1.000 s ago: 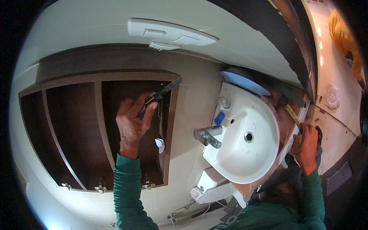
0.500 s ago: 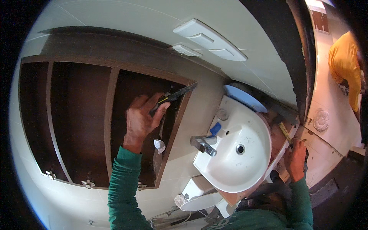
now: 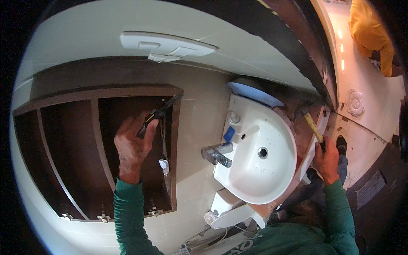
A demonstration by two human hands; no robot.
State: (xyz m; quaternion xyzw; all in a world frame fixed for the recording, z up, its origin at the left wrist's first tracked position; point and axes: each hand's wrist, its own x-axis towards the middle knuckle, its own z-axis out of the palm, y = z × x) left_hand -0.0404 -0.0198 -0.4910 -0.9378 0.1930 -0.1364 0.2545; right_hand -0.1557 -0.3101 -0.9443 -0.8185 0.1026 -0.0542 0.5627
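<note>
My left hand (image 3: pixel 132 142) is closed round the black-and-yellow handle of a chisel (image 3: pixel 160 113), in front of the dark brown wall cabinet (image 3: pixel 98 140). The chisel's dark blade points up and right, its tip by the cabinet's upper right corner. Near the right side of the washbasin (image 3: pixel 276 178), my right hand (image 3: pixel 327 162) is wrapped round the lower handle of a hammer (image 3: pixel 313 126). Its dark head points away from me, close to the counter, partly lost against the dark background. Inside the cabinet, a crumpled white scrap (image 3: pixel 164 166) shows below my left hand.
A chrome tap (image 3: pixel 217 154) and a blue piece (image 3: pixel 229 134) are on the basin. Behind it leans a pale blue disc (image 3: pixel 255 94). A white switch plate (image 3: pixel 168 43) is on the wall. A person in yellow (image 3: pixel 372 32) bends at the far right. Hinges line the cabinet's lower edge.
The view has swung, so the cabinet and switch plate appear further left. Both hands keep hold of their tools. The chisel's tip stays by the cabinet's corner.
</note>
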